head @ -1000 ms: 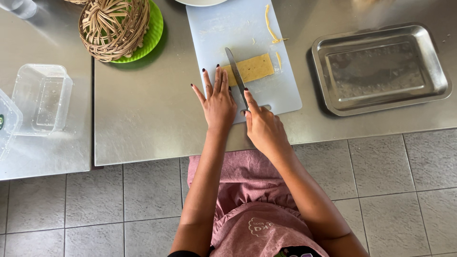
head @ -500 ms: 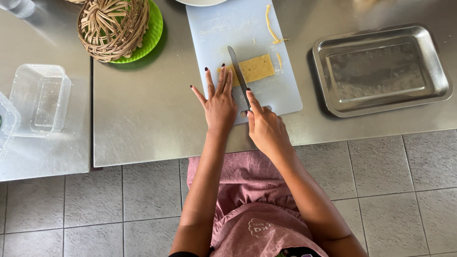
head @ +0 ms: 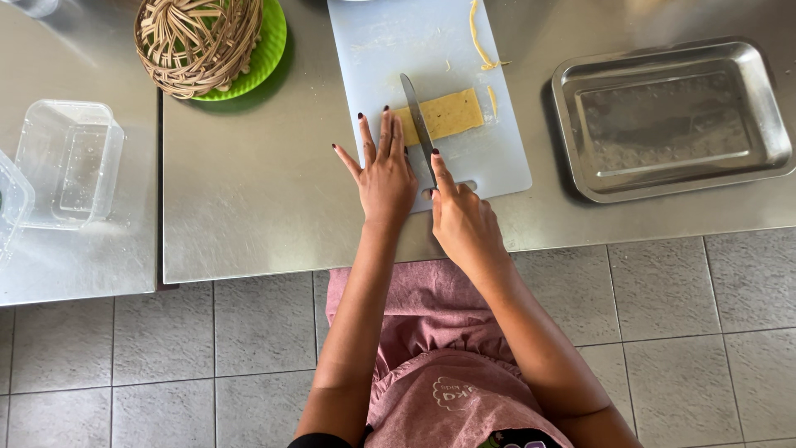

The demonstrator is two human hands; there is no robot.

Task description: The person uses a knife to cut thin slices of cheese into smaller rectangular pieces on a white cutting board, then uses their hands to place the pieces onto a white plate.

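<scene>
**Slicing a dough strip on the board**

While the left hand [head: 385, 178] is lying flat, fingers spread, pinning the yellow dough strip [head: 444, 114], the right hand [head: 464, 220] is closing around the knife [head: 417, 124] (forefinger along the spine). Pressing straight down should be keeping edges clean on the smooth pale-blue cutting board [head: 497, 158] at the steel desk's near edge.

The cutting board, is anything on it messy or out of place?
Mostly tidy. On the pale blue cutting board, thin yellow trimmings and small crumbs lie loose beyond the yellow slab. The knife lies across the slab's left end, beside the left hand.
</scene>
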